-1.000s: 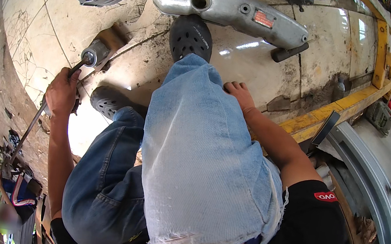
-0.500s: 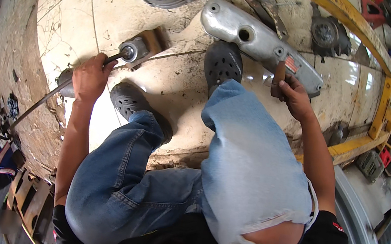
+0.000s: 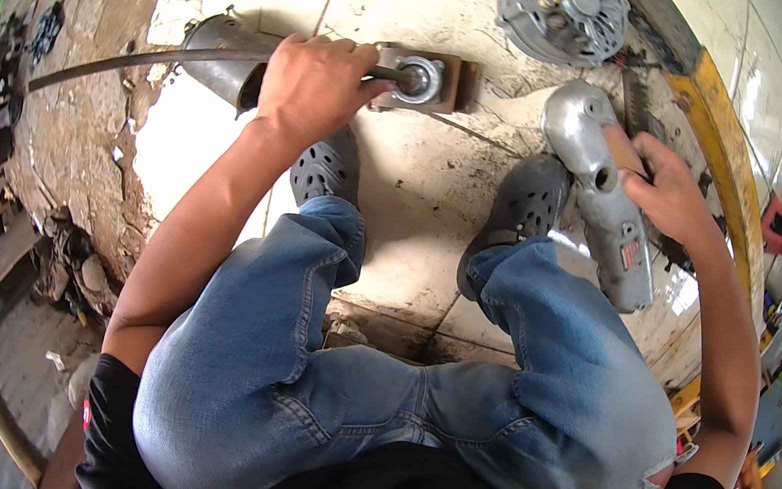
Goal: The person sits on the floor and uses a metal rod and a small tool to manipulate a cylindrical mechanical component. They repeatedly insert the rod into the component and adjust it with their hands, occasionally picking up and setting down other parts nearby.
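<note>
My left hand [image 3: 313,86] is closed around a long, thin dark bar [image 3: 176,56]; I cannot tell if it is a rod or a stiff hose. Its tip rests in the round metal ring [image 3: 420,81] on a brown metal block [image 3: 456,82]. Beneath the bar lies a dark metal cylinder [image 3: 223,47] with an open end. My right hand [image 3: 667,190] pinches a small flat brown piece [image 3: 625,151], whose kind I cannot make out. It is over a silver engine valve cover [image 3: 627,255], which lies beside my right clog [image 3: 527,199].
An alternator [image 3: 567,13] sits on the tiles at the far right of centre. A yellow metal frame [image 3: 724,112] curves along the right, with tools and parts beyond it. My left clog [image 3: 327,166] stands near the block. Rough, broken ground [image 3: 95,129] borders the tiles at left.
The view has swung right to left across the floor parts. My right hand has gone from the labelled end of the valve cover to near its large hole. My left hand still grips the bar.
</note>
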Motion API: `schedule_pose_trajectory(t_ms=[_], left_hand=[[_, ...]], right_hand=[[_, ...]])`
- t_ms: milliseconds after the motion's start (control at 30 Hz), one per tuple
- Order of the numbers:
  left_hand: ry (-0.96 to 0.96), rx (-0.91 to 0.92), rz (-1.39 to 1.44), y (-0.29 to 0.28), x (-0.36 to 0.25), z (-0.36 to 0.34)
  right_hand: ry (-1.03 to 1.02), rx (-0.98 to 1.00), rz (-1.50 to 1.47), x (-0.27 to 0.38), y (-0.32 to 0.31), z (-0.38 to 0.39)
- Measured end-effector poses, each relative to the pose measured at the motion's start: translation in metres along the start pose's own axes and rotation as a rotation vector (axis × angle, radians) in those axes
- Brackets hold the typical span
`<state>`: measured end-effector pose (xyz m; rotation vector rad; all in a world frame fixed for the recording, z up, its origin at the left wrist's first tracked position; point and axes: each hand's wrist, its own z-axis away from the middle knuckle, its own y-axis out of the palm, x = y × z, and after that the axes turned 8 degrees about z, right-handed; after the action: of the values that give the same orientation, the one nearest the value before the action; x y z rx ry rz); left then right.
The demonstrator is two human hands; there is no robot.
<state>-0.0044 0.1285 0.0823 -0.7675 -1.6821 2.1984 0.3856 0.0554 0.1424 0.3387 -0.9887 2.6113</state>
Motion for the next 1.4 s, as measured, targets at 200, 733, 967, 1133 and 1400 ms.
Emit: schedule_pose_trajectory(t_ms=[200,733,967,1133,1400], left_hand=[[-0.069,0.129,-0.033,-0.009,0.005,0.002],[-0.257,0.358,0.089,-0.025,0.006,-0.007],[-0.299,0.265,0.273,-0.019,0.033,0.007],[-0.251,0.173,0.347,-0.003,0.040,0.011],[-0.272,0.293,0.325,0.000,0.048,0.011]], right_hand=[[-0.219,-0.003,-0.510,0.065,0.044,-0.088],[-0.087,0.044,-1.279,0.062,0.103,-0.087],[-0.069,0.023,-1.232,0.042,0.107,-0.083],[-0.080,0.004,-1.225,0.041,0.108,-0.081],[-0.051,-0.032,-1.194,0.046,0.111,-0.076]])
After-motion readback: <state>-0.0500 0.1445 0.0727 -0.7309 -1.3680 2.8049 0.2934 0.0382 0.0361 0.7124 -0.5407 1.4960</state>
